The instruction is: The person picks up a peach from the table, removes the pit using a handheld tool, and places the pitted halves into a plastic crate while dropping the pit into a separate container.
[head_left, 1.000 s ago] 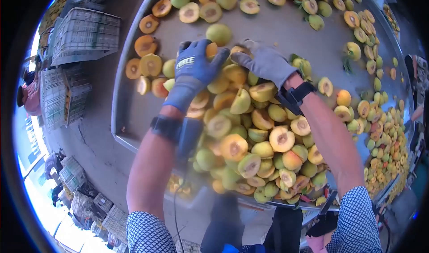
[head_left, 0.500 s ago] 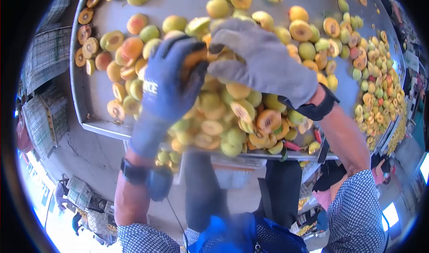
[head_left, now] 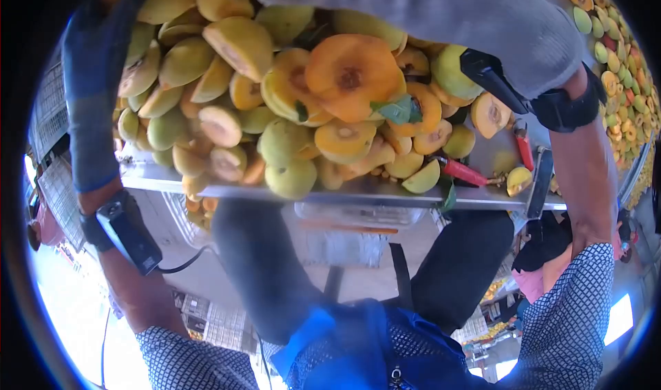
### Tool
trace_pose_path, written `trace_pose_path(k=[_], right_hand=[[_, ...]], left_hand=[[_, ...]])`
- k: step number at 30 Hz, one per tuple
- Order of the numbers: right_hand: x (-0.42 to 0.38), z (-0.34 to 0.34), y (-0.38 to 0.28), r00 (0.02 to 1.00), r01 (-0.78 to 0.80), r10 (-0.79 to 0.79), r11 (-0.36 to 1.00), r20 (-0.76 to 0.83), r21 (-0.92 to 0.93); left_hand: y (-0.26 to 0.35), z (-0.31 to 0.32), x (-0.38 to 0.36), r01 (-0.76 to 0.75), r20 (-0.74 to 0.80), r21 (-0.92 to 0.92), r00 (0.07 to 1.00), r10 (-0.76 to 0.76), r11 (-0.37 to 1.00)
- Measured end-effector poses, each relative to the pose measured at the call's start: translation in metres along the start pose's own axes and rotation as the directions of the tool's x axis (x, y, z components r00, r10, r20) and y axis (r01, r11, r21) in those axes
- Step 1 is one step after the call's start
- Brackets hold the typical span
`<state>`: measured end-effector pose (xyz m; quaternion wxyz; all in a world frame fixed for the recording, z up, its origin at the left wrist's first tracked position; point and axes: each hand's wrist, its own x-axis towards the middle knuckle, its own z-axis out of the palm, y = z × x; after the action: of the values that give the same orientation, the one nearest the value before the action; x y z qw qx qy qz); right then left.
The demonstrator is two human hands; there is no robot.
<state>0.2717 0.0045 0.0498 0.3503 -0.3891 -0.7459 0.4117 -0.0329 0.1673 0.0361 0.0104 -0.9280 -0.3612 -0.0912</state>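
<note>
My left hand (head_left: 103, 25), in a blue glove with dark fingers, reaches up the left side of the fruit heap. Its fingertips run past the top edge; an orange-brown patch shows beside them, but its hold is hidden. My right hand (head_left: 441, 25), in a grey glove, stretches over the top of the heap, with its fingers cut off by the frame. Below it are halved yellow-green stone fruits (head_left: 237, 46), like peaches or apricots. One large orange half (head_left: 351, 77) lies cut face up, with a green leaf (head_left: 399, 109) beside it.
Two red-handled tools (head_left: 465, 172) lie near the front edge of the metal table (head_left: 323, 201). A dark flat bar (head_left: 540, 182) stands at that edge. More fruit (head_left: 620, 66) is piled at the far right. Crates (head_left: 51, 111) stand at left; another person (head_left: 544, 259) is at right.
My hands have moved apart, the left far to the left and both up towards the top edge. The view is now closer to the heap, and both red-handled tools show plainly.
</note>
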Motion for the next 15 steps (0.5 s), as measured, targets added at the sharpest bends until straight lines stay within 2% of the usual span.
trace_pose_path(k=[1, 2, 3, 5, 7, 8, 9, 10, 11, 12, 13, 15], right_hand=[[-0.004, 0.011, 0.005, 0.983, 0.148, -0.165, 0.972, -0.084, -0.180], [-0.005, 0.030, 0.012, 0.923, 0.178, -0.300, 0.889, -0.241, -0.422], [-0.008, 0.027, 0.016, 0.920, 0.183, -0.315, 0.872, -0.232, -0.454], [-0.012, 0.015, 0.018, 0.970, 0.105, -0.174, 0.930, -0.168, -0.352], [-0.017, 0.003, 0.014, 0.994, 0.001, -0.029, 0.967, -0.105, -0.255], [-0.020, 0.000, 0.010, 0.997, -0.052, 0.038, 0.977, -0.071, -0.208], [-0.021, 0.001, 0.001, 0.994, -0.103, 0.097, 0.981, -0.040, -0.166], [-0.032, 0.013, -0.010, 0.984, -0.076, -0.005, 0.890, -0.176, -0.449], [-0.039, 0.009, -0.002, 0.986, 0.038, -0.099, 0.914, -0.132, -0.403], [-0.048, 0.007, 0.001, 0.977, 0.151, -0.195, 0.921, -0.090, -0.358], [-0.066, 0.009, -0.002, 0.971, 0.166, -0.221, 0.899, -0.093, -0.405], [-0.100, 0.022, -0.023, 0.986, 0.034, -0.123, 0.806, -0.112, -0.591]], left_hand=[[-0.014, 0.003, 0.001, -0.199, 0.033, 0.450, 0.978, 0.207, 0.870], [-0.007, 0.004, 0.008, -0.192, 0.000, 0.459, 0.976, 0.216, 0.867], [0.007, 0.002, 0.013, -0.137, -0.076, 0.312, 0.983, 0.169, 0.940], [0.042, -0.007, 0.012, -0.052, -0.201, -0.018, 0.978, 0.048, 0.998], [0.071, -0.011, 0.012, -0.030, -0.277, -0.353, 0.958, -0.074, 0.935], [0.079, -0.008, 0.014, 0.049, -0.324, -0.449, 0.921, -0.214, 0.892], [0.080, -0.013, 0.016, 0.020, -0.366, -0.441, 0.909, -0.201, 0.897], [0.078, -0.021, 0.015, 0.021, -0.409, -0.408, 0.889, -0.204, 0.913], [0.077, -0.030, 0.011, 0.023, -0.454, -0.376, 0.867, -0.206, 0.926], [0.079, -0.030, -0.001, -0.180, -0.599, -0.138, 0.798, 0.063, 0.974], [0.082, -0.037, -0.011, -0.175, -0.618, -0.164, 0.786, 0.037, 0.971], [0.091, -0.047, -0.038, -0.148, -0.648, -0.215, 0.761, -0.028, 0.965]])
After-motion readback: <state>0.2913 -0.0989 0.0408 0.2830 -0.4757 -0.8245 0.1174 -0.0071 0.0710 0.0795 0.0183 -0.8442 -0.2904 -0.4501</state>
